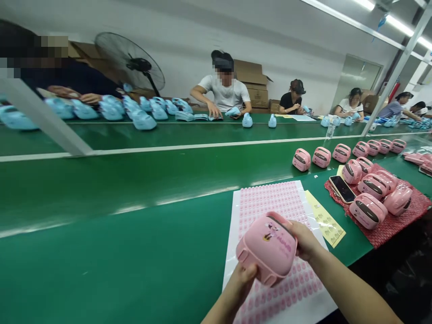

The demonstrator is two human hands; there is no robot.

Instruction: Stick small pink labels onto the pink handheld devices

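A pink plastic case point(266, 247) with a carry handle and a printed cartoon picture is held up between both hands. My left hand point(241, 281) grips its lower left corner, the thumb pressed on the near edge. On the upper right side, my right hand point(305, 240) is closed round the case near its handle; some of its fingers are hidden behind it. Beneath the case lies a white sheet of small pink stickers point(270, 198). A yellow sticker sheet point(326, 220) sits just right of it.
More pink cases point(367, 211) rest on a red bubble-wrap mat point(388, 238) at right, beside a phone point(342, 189). Others line the green belt point(168, 168). Across it, several people work with blue cases point(143, 119). A slanted metal post point(50, 117) stands at left.
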